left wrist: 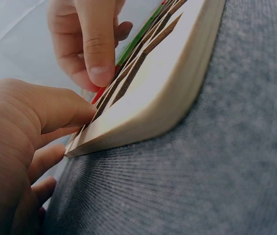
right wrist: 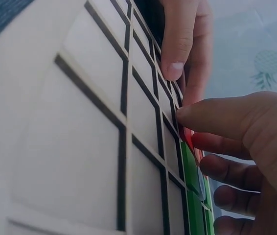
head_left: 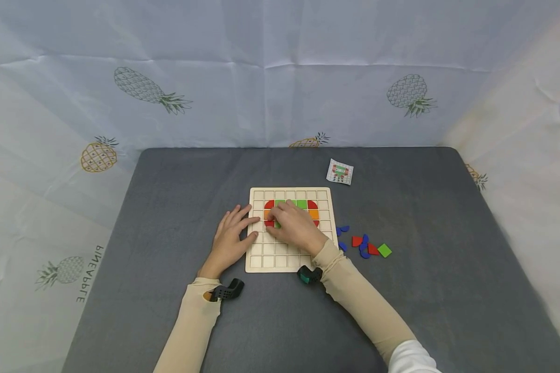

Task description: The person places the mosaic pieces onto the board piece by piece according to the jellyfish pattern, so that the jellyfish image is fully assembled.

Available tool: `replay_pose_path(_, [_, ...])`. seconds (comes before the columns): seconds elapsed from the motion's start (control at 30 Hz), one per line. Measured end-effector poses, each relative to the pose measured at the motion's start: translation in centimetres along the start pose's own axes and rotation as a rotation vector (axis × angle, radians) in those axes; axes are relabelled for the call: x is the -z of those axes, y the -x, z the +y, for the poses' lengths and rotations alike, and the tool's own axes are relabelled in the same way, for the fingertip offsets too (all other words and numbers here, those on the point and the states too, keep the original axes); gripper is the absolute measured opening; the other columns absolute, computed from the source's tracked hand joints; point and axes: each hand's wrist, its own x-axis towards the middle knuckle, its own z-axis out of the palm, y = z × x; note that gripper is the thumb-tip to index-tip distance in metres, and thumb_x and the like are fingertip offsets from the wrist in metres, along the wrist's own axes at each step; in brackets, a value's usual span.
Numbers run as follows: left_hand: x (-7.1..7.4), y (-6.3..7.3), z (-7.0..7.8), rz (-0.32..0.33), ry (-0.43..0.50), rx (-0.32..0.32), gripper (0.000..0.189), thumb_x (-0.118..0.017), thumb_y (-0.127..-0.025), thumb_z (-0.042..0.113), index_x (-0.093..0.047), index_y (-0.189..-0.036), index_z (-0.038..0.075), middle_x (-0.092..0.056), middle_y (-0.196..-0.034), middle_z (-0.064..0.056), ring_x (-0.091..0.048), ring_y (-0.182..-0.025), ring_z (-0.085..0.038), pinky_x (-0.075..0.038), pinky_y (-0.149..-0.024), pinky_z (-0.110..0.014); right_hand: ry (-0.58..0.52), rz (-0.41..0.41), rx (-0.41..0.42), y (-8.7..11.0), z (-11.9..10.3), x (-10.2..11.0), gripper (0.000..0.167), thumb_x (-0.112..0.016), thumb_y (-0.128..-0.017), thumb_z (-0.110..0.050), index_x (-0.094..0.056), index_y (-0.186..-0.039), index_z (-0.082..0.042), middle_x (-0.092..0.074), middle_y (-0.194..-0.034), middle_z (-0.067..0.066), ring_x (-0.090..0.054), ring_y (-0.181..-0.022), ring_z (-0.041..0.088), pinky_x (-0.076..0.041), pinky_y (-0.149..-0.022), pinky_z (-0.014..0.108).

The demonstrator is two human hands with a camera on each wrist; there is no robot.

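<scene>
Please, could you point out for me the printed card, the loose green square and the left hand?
Printed card point(head_left: 340, 171): head view, middle of its face.
Green square point(head_left: 385, 250): head view, centre of its top.
Left hand point(head_left: 229, 241): head view, on its back.

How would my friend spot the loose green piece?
On the gray table, find the wooden board. To its right lie scattered loose pieces. The green square is the rightmost, and the only green one among red pieces and blue pieces.
</scene>
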Motion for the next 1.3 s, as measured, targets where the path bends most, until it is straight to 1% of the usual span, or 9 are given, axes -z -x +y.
replay_pose_path(0.2, [0.0,0.1,0.1,0.004,0.023,-0.003,0.036,-0.066,-0.097,0.022,-0.068,-0.133,0.017,-0.039,-0.163,-0.004,-0.02,-0.158,-0.026,-0.004,-0.133,-0.046,-0.031,-0.056,-0.028,0.3,0.3,0.6,0.034,-0.073,-0.092,-0.032,-0.068,-0.12,-0.014,-0.067,-0.112,0.001,-0.056,-0.098,0.018,-0.053,-0.08,0.03])
replay_pose_path(0.37, [0.0,0.1,0.1,0.003,0.02,-0.001,0.036,-0.066,-0.097,0.022,-0.067,-0.133,0.017,-0.039,-0.163,-0.004,-0.02,-0.158,-0.026,-0.004,-0.133,-0.046,-0.023,-0.062,-0.05,1.0,0.7,1.6,0.047,-0.075,-0.09,-0.032,-0.062,-0.132,-0.014,-0.064,-0.116,0.003,-0.055,-0.099,0.019,-0.053,-0.078,0.032])
replay_pose_path(0.47, [0.0,0.0,0.2,0.001,0.015,0.004,0.037,-0.066,-0.097,0.022,-0.067,-0.133,0.017,-0.039,-0.163,-0.004,-0.02,-0.158,-0.026,-0.004,-0.133,-0.045,-0.043,-0.06,-0.045,1.6,1.3,2.4,0.046,-0.071,-0.092,-0.026,-0.06,-0.135,-0.014,-0.062,-0.114,0.004,-0.055,-0.098,0.019,-0.053,-0.076,0.033])
replay_pose_path(0.63, [0.1,0.1,0.3,0.002,0.011,0.009,0.037,-0.067,-0.097,0.022,-0.067,-0.133,0.017,-0.039,-0.163,-0.004,-0.019,-0.158,-0.027,-0.004,-0.133,-0.047,-0.227,-0.095,-0.03,2.6,2.4,3.8,0.04,-0.056,-0.096,-0.007,-0.06,-0.135,-0.012,-0.062,-0.12,0.007,-0.057,-0.103,0.022,-0.053,-0.081,0.036])
replay_pose_path(0.7, [0.1,0.1,0.3,0.002,0.013,0.011,0.037,-0.067,-0.096,0.022,-0.067,-0.133,0.017,-0.039,-0.164,-0.004,-0.019,-0.158,-0.027,-0.004,-0.133,-0.048,-0.301,-0.097,-0.025,3.0,2.9,4.3,0.04,-0.052,-0.096,-0.003,-0.06,-0.135,-0.011,-0.062,-0.123,0.009,-0.058,-0.103,0.022,-0.054,-0.084,0.037])
replay_pose_path(0.8, [0.2,0.1,0.3,0.002,0.018,0.009,0.037,-0.067,-0.096,0.022,-0.067,-0.133,0.017,-0.039,-0.163,-0.004,-0.019,-0.158,-0.026,-0.004,-0.133,-0.048,-0.37,-0.07,-0.012,3.7,3.6,5.0,0.036,-0.051,-0.098,-0.003,-0.061,-0.133,-0.007,-0.063,-0.125,0.012,-0.058,-0.099,0.022,-0.054,-0.086,0.037])
replay_pose_path(0.97, [0.1,0.1,0.3,0.003,0.026,0.008,0.037,-0.067,-0.097,0.021,-0.068,-0.133,0.017,-0.039,-0.164,-0.003,-0.019,-0.158,-0.026,-0.004,-0.133,-0.047,-0.465,-0.012,-0.021,4.9,4.6,5.9,0.03,-0.056,-0.102,-0.011,-0.064,-0.13,-0.005,-0.066,-0.121,0.014,-0.056,-0.093,0.02,-0.052,-0.076,0.033])
replay_pose_path(1.13, [0.0,0.1,0.3,0.009,0.021,0.003,0.037,-0.068,-0.096,0.021,-0.068,-0.133,0.017,-0.039,-0.163,-0.004,-0.02,-0.158,-0.026,-0.004,-0.133,-0.046,-0.505,0.017,-0.048,5.9,5.3,6.7,0.03,-0.057,-0.102,-0.012,-0.064,-0.131,-0.006,-0.067,-0.121,0.014,-0.057,-0.096,0.02,-0.051,-0.069,0.031])
replay_pose_path(1.3, [0.0,0.2,0.3,0.014,0.011,-0.005,0.038,-0.068,-0.096,0.021,-0.068,-0.133,0.017,-0.039,-0.163,-0.004,-0.021,-0.158,-0.027,-0.004,-0.133,-0.046,-0.486,0.023,-0.067,6.8,5.9,7.0,0.029,-0.057,-0.102,-0.012,-0.065,-0.13,-0.007,-0.067,-0.122,0.014,-0.056,-0.097,0.02,-0.051,-0.07,0.031])
